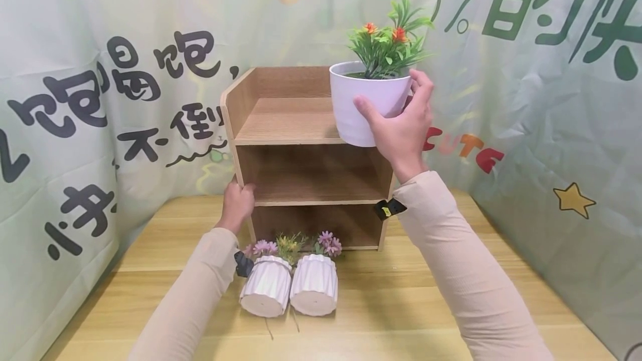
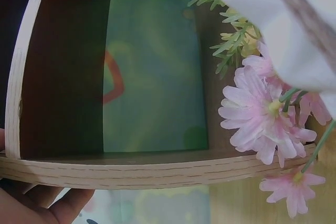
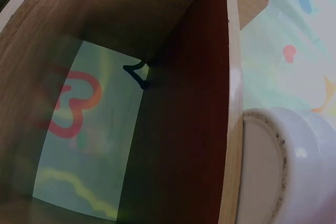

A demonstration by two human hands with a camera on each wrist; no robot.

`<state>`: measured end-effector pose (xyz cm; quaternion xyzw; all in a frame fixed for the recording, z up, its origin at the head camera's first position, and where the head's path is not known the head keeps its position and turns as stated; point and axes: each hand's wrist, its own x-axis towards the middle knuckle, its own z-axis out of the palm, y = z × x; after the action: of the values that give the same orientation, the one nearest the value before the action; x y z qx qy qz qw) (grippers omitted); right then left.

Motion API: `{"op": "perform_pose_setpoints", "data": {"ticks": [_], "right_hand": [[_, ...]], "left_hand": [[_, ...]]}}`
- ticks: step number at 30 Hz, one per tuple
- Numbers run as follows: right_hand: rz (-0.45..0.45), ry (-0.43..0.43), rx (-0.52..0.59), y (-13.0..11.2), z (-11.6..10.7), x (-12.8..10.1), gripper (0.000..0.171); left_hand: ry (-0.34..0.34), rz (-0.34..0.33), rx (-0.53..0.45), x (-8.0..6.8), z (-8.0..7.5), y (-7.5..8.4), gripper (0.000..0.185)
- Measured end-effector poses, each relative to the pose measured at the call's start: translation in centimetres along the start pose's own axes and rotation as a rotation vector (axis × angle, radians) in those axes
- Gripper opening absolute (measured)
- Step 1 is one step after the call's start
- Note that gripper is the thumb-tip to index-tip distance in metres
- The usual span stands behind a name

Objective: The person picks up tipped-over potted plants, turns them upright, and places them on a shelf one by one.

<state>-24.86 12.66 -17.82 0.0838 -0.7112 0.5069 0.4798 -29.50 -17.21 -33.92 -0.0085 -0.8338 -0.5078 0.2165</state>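
Nearest, two ribbed white pots [image 1: 288,292] of pink flowers lie tipped on the tabletop [image 1: 401,305]. Above them, the left hand [image 1: 237,204] grips the wooden shelf unit [image 1: 301,160] by its left edge. The right hand [image 1: 401,124] curls around a smooth white pot [image 1: 358,102] of green sprigs, held at the top shelf's right end. It looks light, rigid and slightly slippery; best gripped around its wall.

Shelf unit [image 1: 306,121] showing matt wood-grain laminate; white pot [image 1: 368,102] gleaming smooth, glossy plastic; ribbed pots [image 1: 288,286] looking matt; backdrop [image 1: 551,127] hanging as creased cloth.
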Motion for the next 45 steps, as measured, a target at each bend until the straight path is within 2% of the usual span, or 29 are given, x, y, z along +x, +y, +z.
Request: {"op": "perform_pose_setpoints", "data": {"ticks": [9, 18, 24, 33, 40, 45], "right_hand": [[0.007, 0.035, -0.133, 0.2, 1.1, 0.1, 0.092], [0.000, 0.102, -0.207, 0.1, 2.1, -0.1, 0.094], [-0.068, 0.145, -0.240, 0.5, 2.9, -0.4, 0.094], [-0.188, 0.177, -0.250, 1.4, 3.5, -0.8, 0.095], [-0.194, 0.142, -0.316, 2.2, 3.9, -1.3, 0.091], [-0.242, 0.162, -0.344, 2.9, 4.3, -1.5, 0.083]], "left_hand": [[-0.001, -0.007, 0.016, 0.1, -0.1, 0.0, 0.036], [0.022, 0.025, 0.005, 0.1, -0.1, 0.0, 0.037], [-0.003, -0.017, 0.014, 0.2, -0.1, 0.1, 0.035], [-0.015, -0.020, -0.004, -0.1, -0.3, 0.0, 0.041], [0.004, -0.004, -0.003, 0.0, -0.1, 0.0, 0.040], [0.003, -0.014, 0.000, 0.0, 0.0, -0.1, 0.037]]}}
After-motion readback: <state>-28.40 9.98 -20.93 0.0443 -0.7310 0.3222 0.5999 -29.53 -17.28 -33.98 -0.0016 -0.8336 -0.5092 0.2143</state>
